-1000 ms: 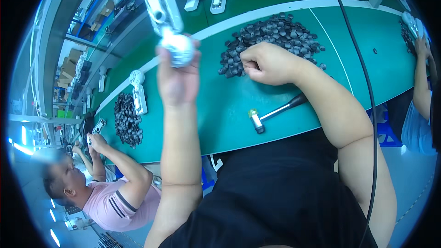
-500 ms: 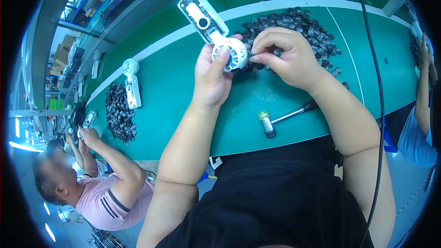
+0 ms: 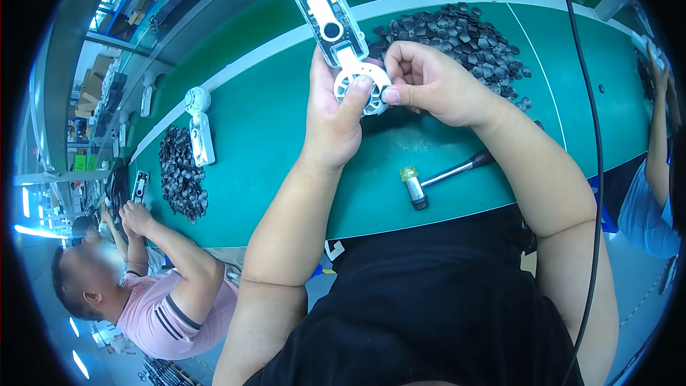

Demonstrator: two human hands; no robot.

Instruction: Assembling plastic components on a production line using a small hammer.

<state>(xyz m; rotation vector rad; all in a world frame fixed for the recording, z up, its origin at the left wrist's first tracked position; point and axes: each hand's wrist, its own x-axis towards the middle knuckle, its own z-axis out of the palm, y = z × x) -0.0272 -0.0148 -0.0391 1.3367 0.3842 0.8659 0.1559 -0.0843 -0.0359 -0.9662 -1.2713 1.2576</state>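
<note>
A white device [image 3: 349,58] with a round slotted head and a long rectangular body, its inner parts exposed, points up and away to the left. My left hand [image 3: 332,118] grips it by the round head, thumb across the slots. At the right rim of that head my right hand [image 3: 432,86] is closed, thumb and forefinger around a small black piece [image 3: 385,95]. Most of this piece is hidden by the fingers. Just beyond my right hand lies a heap of small black pieces [image 3: 464,39]. Closer to me, a mallet [image 3: 414,189] with a yellow-green face rests on the green table.
Another white device [image 3: 201,132] lies at the left, beside a second heap of black pieces [image 3: 181,179]. A co-worker in a pink shirt [image 3: 175,314] works at left; another person's arm [image 3: 659,114] shows at far right. A black cable [image 3: 592,114] hangs down on the right.
The device in my left hand has shifted slightly right and turned more upright. My right hand has followed, its thumb now against the head's rim at the black piece.
</note>
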